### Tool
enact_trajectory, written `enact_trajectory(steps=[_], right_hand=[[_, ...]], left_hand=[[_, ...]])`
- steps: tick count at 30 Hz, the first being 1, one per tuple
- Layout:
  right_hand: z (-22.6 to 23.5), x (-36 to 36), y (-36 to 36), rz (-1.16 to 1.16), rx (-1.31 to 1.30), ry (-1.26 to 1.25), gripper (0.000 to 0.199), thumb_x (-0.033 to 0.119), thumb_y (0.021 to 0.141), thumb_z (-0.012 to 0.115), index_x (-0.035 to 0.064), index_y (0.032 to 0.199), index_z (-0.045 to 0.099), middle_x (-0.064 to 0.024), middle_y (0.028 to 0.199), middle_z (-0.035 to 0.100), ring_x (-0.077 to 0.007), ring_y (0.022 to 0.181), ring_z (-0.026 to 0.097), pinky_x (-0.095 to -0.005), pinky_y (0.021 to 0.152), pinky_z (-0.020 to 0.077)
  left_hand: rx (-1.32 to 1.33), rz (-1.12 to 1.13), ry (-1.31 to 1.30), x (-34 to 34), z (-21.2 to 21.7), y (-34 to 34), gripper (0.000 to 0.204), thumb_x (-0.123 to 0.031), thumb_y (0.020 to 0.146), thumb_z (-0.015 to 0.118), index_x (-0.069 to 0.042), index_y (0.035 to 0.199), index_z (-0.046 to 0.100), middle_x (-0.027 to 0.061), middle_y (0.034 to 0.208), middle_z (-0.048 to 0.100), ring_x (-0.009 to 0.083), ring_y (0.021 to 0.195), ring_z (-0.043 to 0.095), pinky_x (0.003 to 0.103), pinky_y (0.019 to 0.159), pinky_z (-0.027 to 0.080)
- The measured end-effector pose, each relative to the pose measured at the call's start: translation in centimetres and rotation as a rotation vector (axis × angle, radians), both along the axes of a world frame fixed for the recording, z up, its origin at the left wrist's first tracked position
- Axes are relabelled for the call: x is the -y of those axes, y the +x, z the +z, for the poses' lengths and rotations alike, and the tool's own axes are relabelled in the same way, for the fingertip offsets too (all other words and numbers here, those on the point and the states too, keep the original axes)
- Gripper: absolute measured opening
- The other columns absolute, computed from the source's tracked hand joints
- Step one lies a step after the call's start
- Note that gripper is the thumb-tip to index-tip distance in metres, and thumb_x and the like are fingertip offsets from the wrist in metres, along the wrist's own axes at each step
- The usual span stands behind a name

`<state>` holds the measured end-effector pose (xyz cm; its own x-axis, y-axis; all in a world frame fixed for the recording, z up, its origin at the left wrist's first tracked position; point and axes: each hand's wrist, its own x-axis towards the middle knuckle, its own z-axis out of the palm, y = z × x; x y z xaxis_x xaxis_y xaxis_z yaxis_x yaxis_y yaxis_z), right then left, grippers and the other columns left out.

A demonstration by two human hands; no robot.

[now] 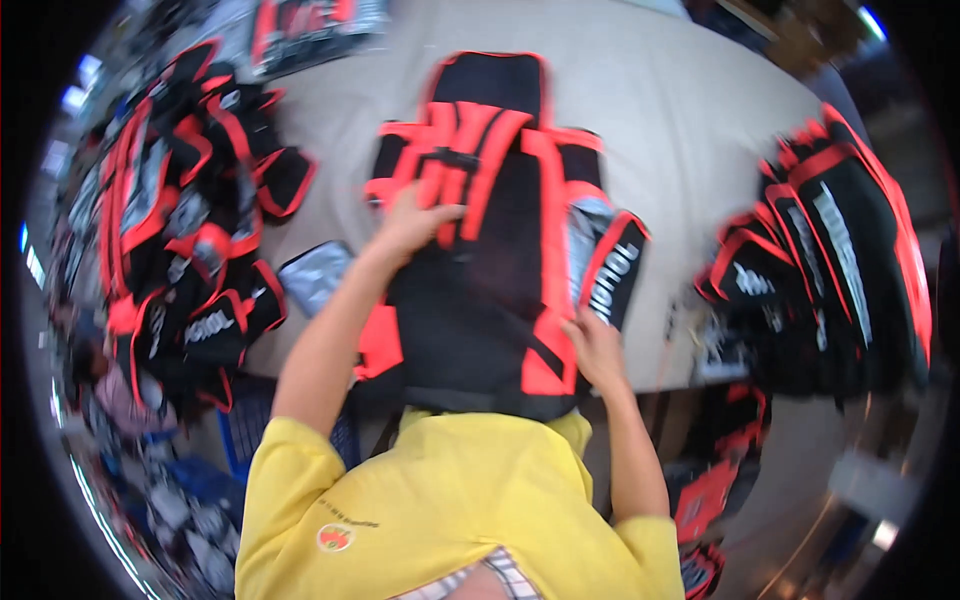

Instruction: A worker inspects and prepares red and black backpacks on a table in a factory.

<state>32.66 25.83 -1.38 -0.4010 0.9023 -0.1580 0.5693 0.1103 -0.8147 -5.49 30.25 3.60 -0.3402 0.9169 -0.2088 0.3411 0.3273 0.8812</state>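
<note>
A black backpack (470, 320) with coral-red trim lies lengthwise on the pale table, its lower end against my yellow shirt. Red shoulder straps (490, 170) and a dark buckle show on its upper half. My left hand (408, 225) rests over the left strap, thumb and fingers apart. Low on the right side, my right hand (597, 352) grips the backpack's edge beside a side pocket (615, 265) with white lettering. That pocket stands away from the body, showing silver-grey lining (585, 240). The right fingertips are partly hidden.
A heap of similar black and red bags (190, 240) covers the table's left side. More bags (825, 250) stand stacked at the right edge. A plastic-wrapped bag (310, 30) lies at the far left. A blue crate (240, 430) sits below the table's near edge.
</note>
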Motion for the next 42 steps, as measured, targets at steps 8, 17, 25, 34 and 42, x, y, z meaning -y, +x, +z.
enact_trajectory(steps=[8, 17, 25, 34, 42], right_hand=[[8.1, 8.5, 4.0, -0.092, -0.011, -0.477, 0.015, 0.013, 0.1, 0.077, -0.0008, 0.104, 0.074, -0.0113, 0.087, 0.076, -0.0163, 0.077, 0.072, -0.0319, 0.073, 0.0557], [8.0, 0.9, -11.0, -0.082, 0.142, 0.128, 0.065, 0.021, 0.094, 0.087, -0.0013, 0.146, 0.055, -0.0225, 0.141, 0.061, -0.0357, 0.126, 0.064, -0.043, 0.105, 0.0526], [-5.2, -13.4, -17.0, -0.041, 0.516, 0.379, 0.078, 0.002, 0.094, 0.067, 0.0133, 0.166, 0.042, -0.0376, 0.164, 0.037, -0.0559, 0.14, 0.051, -0.0572, 0.114, 0.0453], [-13.8, -10.8, -12.0, 0.049, 0.378, 0.582, 0.072, 0.008, 0.091, 0.069, 0.0038, 0.159, 0.047, -0.0365, 0.159, 0.044, -0.0548, 0.134, 0.055, -0.0567, 0.108, 0.0469], [-15.0, -11.6, -11.8, 0.045, 0.349, 0.525, 0.073, 0.007, 0.091, 0.066, -0.0003, 0.16, 0.043, -0.0359, 0.161, 0.043, -0.054, 0.137, 0.051, -0.0543, 0.115, 0.0417]], left_hand=[[0.179, -0.04, -0.102, -4.1, -4.8, 1.2, 0.036, -0.013, 0.092, 0.085, 0.0, 0.122, 0.069, 0.0085, 0.105, 0.079, 0.0172, 0.082, 0.075, 0.033, 0.072, 0.059], [0.189, -0.132, -0.064, -4.4, -6.9, 1.5, 0.041, -0.03, 0.092, 0.085, 0.0, 0.118, 0.074, 0.0174, 0.107, 0.08, 0.0295, 0.092, 0.076, 0.042, 0.084, 0.058], [-0.759, 0.159, 0.276, -3.6, -11.5, -6.9, 0.053, -0.045, 0.096, 0.079, 0.005, 0.11, 0.072, 0.0223, 0.11, 0.072, 0.0412, 0.113, 0.063, 0.05, 0.1, 0.049], [-0.637, 0.17, 0.224, -1.4, -19.5, -6.5, 0.06, -0.041, 0.094, 0.077, 0.007, 0.126, 0.061, 0.0227, 0.135, 0.061, 0.0436, 0.13, 0.055, 0.051, 0.11, 0.042], [-0.691, 0.176, 0.237, -2.6, -20.2, -6.5, 0.065, -0.05, 0.097, 0.07, 0.005, 0.13, 0.06, 0.0225, 0.136, 0.059, 0.0453, 0.131, 0.054, 0.053, 0.11, 0.041]])
